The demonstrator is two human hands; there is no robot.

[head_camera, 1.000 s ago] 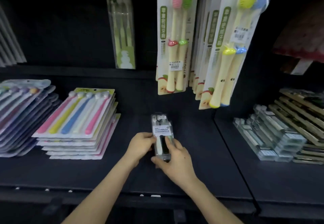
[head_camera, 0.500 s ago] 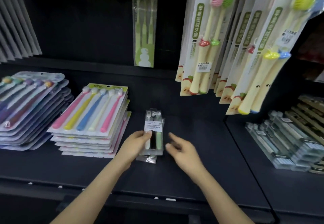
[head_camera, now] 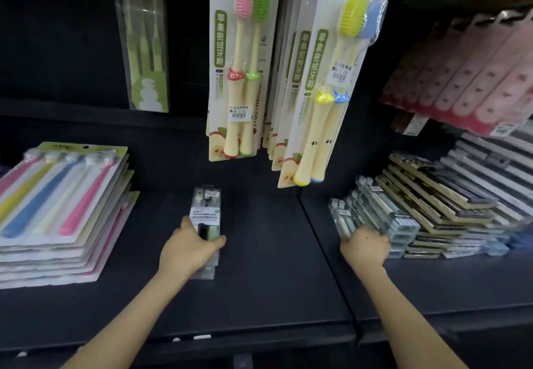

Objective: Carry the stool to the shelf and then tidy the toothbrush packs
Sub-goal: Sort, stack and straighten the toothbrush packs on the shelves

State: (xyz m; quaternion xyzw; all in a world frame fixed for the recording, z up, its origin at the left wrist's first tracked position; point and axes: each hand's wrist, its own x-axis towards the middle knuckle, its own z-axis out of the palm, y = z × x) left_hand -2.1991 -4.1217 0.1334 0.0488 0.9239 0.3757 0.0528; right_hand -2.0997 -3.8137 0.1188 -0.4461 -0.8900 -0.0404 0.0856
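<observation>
Toothbrush packs (head_camera: 383, 218) in clear boxes are lying in a fanned, uneven row at the near left of the right shelf bay. One stray clear pack (head_camera: 205, 210) is lying lengthwise in the middle of the shelf (head_camera: 259, 296), on what is looking like another of the same kind. Our left grip (head_camera: 190, 249) is clasping the near end of that stray pack, fingers and thumb curling round its sides. Our right grip (head_camera: 364, 246) is reaching into the near ends of the row. Its fingers are hiding behind the back of the hand, so we cannot tell whether it is grasping a pack or only touching them. We are seeing no stool, so we are judging the carrying finished and the tidying under way.

To do this step well, we are thinking the stray pack should be travelling flat and label-up across to the row, then sliding in parallel with its neighbours rather than landing askew on top. The right grip should be squaring the row's near ends and opening a slot first. The boxes are looking slick and light, so we are favouring a gentle squeeze on the sides. We are also minding the hanging apple packs (head_camera: 242, 80) overhead and leaving the carded stack (head_camera: 66, 195) on the left alone
</observation>
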